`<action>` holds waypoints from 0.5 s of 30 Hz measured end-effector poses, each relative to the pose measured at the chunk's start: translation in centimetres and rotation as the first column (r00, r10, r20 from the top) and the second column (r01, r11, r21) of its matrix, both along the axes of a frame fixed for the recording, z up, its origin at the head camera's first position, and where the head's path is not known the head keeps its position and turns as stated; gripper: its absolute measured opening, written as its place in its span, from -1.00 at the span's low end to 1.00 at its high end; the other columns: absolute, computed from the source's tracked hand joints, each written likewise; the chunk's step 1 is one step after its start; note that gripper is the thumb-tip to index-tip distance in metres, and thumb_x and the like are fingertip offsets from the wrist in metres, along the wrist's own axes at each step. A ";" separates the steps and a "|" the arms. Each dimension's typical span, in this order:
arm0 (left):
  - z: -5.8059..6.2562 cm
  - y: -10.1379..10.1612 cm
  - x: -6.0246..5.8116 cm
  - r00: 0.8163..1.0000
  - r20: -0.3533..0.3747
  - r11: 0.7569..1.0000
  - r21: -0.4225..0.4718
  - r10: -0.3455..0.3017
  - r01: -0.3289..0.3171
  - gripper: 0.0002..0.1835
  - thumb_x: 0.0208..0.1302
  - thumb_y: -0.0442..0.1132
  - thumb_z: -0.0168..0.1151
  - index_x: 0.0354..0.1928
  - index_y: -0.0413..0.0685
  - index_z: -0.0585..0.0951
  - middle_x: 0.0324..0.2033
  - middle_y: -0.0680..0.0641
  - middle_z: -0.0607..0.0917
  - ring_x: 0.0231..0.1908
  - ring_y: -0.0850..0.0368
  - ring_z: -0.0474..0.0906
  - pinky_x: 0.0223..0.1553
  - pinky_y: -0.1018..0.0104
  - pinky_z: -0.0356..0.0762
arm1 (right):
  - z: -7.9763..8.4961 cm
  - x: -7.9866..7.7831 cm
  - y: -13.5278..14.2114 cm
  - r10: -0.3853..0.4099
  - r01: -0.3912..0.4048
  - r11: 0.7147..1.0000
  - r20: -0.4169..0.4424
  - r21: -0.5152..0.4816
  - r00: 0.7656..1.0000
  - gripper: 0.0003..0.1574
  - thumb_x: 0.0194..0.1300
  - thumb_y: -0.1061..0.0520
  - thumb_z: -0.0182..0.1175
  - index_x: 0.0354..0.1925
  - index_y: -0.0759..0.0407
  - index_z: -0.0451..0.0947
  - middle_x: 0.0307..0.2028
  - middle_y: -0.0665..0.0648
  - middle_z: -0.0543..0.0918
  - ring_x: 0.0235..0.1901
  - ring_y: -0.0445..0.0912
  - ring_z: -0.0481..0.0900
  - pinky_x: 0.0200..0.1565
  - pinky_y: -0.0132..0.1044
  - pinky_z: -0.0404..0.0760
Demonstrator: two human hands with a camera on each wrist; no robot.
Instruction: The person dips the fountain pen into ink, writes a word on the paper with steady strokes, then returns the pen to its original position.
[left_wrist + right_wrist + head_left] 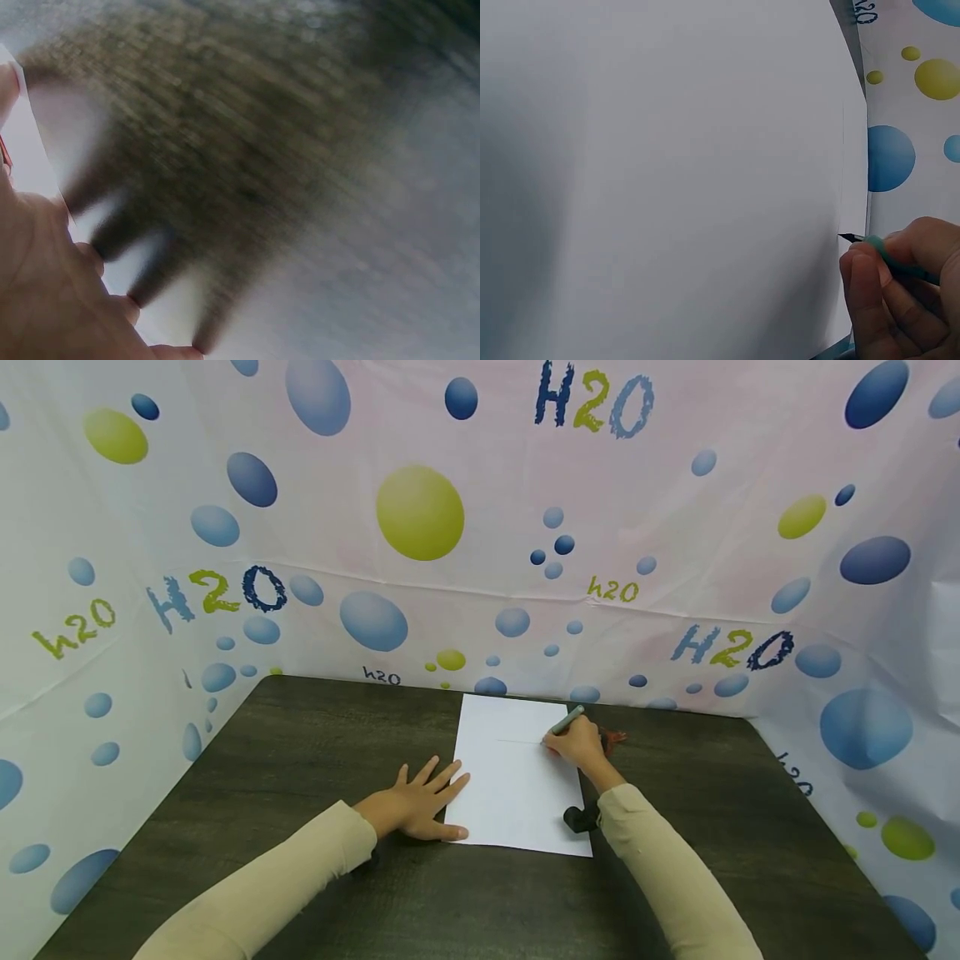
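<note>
A white sheet of paper (510, 793) lies on the dark table. My left hand (420, 803) is spread on its left edge, fingers straight and fanned out over the paper. Towards the far right of the sheet, my right hand (577, 743) pinches a teal-green pen (567, 720) between thumb and fingers. The pen's dark tip (849, 236) is at the paper in the right wrist view. A thin, faint straight line (517, 742) runs across the upper part of the sheet and ends at the tip.
The dark wood-grain table (322, 735) extends on both sides of the paper. A small reddish-brown thing (616, 739) shows just beyond the right hand. A black wrist-camera piece (577, 820) overlaps the paper's lower right. Behind hangs a white backdrop (517, 485) with coloured bubbles and H2O lettering.
</note>
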State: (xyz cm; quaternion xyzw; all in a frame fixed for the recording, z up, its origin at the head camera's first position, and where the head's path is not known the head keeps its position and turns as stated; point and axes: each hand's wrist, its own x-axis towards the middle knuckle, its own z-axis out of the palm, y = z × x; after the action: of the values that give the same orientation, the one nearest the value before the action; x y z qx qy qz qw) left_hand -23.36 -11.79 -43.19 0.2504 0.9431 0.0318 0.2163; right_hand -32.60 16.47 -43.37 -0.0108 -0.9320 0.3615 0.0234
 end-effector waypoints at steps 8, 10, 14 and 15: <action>0.0 0.0 -0.1 1.000 0.004 1.000 -0.013 0.005 -0.005 -0.03 0.21 0.49 -0.09 0.53 0.28 -0.14 0.52 0.09 -0.25 0.49 -0.10 -0.39 0.33 -0.38 -0.29 | -0.4 -0.4 0.1 -0.026 0.026 0.998 0.003 -0.059 1.000 -0.79 0.17 0.12 0.29 -0.48 0.26 0.65 -0.64 0.08 0.66 -0.58 -0.10 0.56 -0.49 -0.30 0.49; 0.0 0.0 -0.1 1.000 0.004 1.000 -0.015 0.005 -0.004 -0.03 0.21 0.49 -0.09 0.53 0.28 -0.15 0.52 0.10 -0.26 0.49 -0.09 -0.40 0.33 -0.38 -0.30 | -0.2 -0.6 -0.2 -0.035 0.035 0.997 -0.001 -0.071 0.999 -0.79 0.16 0.10 0.31 -0.45 0.25 0.66 -0.62 0.08 0.67 -0.57 -0.10 0.58 -0.46 -0.29 0.52; -0.1 0.1 -0.1 1.000 0.003 1.000 -0.016 0.001 -0.001 -0.03 0.22 0.49 -0.10 0.53 0.28 -0.16 0.52 0.10 -0.27 0.49 -0.09 -0.41 0.33 -0.38 -0.30 | 0.2 -1.0 -1.0 -0.029 0.028 0.996 -0.019 -0.087 0.999 -0.80 0.14 0.11 0.32 -0.46 0.26 0.66 -0.64 0.09 0.67 -0.57 -0.11 0.58 -0.44 -0.29 0.53; -0.1 0.2 -0.1 1.000 0.003 1.000 -0.015 0.000 0.000 -0.03 0.22 0.49 -0.10 0.53 0.28 -0.16 0.52 0.10 -0.27 0.49 -0.09 -0.41 0.32 -0.38 -0.30 | 0.2 -1.1 -1.2 -0.026 0.024 0.996 -0.026 -0.090 0.999 -0.80 0.13 0.12 0.32 -0.47 0.26 0.66 -0.65 0.09 0.66 -0.57 -0.11 0.58 -0.44 -0.30 0.53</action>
State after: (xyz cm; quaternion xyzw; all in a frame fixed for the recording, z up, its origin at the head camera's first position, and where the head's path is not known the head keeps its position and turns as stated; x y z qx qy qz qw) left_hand -23.43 -11.61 -43.30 0.2488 0.9430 0.0248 0.2196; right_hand -33.72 15.30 -43.13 -0.0188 -0.9143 0.4026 0.0399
